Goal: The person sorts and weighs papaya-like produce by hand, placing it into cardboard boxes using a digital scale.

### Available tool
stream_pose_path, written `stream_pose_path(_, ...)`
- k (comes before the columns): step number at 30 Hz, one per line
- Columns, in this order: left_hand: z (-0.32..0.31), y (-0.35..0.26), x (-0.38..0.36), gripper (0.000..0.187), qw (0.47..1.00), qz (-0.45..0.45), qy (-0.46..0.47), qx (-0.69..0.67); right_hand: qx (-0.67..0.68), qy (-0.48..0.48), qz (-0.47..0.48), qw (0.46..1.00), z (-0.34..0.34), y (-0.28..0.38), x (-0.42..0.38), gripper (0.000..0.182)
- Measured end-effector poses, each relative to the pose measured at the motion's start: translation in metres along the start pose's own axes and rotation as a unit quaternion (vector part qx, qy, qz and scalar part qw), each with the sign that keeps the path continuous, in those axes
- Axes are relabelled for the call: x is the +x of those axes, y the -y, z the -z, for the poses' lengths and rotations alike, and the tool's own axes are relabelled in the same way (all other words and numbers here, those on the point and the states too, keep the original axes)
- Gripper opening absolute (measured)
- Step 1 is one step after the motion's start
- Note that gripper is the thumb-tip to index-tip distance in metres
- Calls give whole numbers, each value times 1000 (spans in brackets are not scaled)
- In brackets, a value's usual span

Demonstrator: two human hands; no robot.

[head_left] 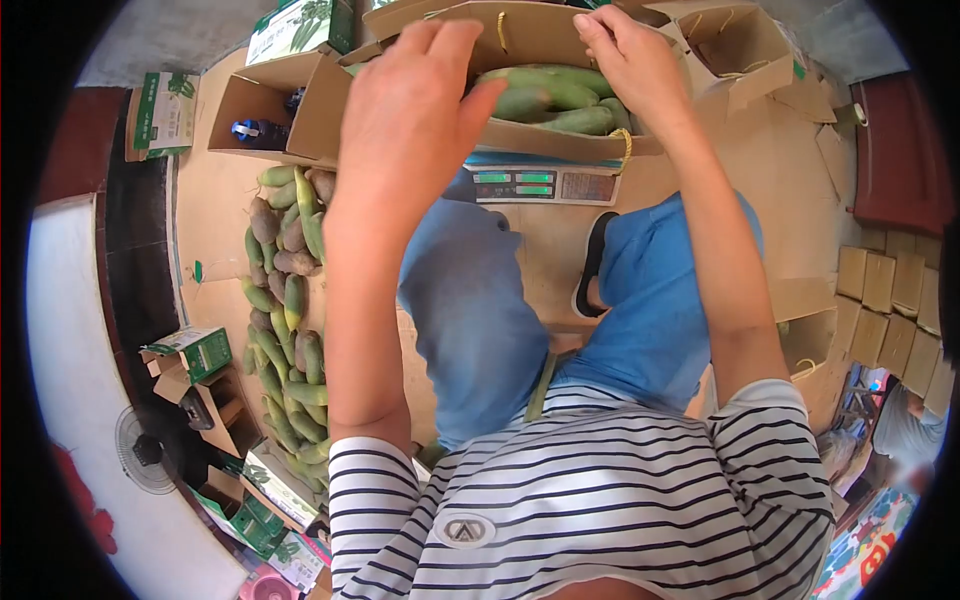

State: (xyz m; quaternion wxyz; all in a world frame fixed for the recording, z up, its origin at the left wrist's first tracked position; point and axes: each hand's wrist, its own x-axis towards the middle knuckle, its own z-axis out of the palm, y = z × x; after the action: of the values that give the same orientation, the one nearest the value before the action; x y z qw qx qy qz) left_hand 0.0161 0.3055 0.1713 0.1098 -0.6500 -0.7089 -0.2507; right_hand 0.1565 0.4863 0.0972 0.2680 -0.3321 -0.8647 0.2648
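Observation:
A cardboard box [545, 35] with yellow rope handles stands in front of me. Large green cucumber-like vegetables [560, 92] lie inside it. My left hand [410, 115] is over the left part of the box, thumb spread away from the fingers, hiding that corner. Near the far right flap is my right hand [632, 62], fingers curled together; what they grip, if anything, I cannot make out. Under the box's near side sits a digital scale [520, 183] with lit green displays.
Many green and brownish vegetables [285, 270] are piled on the floor at left. An opened box [255, 105] with a blue bottle stands beside the scale. Other cartons [725, 50] lie right. A fan [145, 450] is at far left, and a person [910, 430] at far right.

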Motion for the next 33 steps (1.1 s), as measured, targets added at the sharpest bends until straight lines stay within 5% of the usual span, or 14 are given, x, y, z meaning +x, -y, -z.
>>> stream_pose_path(4,41,-45,26,31,999,-2,-1,-37,20,-46,57,997,7,18,-8,26)
stream_pose_path(9,18,-62,47,26,999,-26,-21,-34,9,-38,102,994,9,16,-15,23)
stream_pose_path(15,-59,-23,20,27,961,69,239,120,-44,-29,103,993,6,5,-19,20)
stream_pose_path(27,-82,-11,13,32,930,37,350,107,-19,-68,161,984,9,13,-27,16)
stream_pose_path(33,-86,-8,12,27,953,-28,294,63,-41,-76,109,990,-4,20,-29,39)
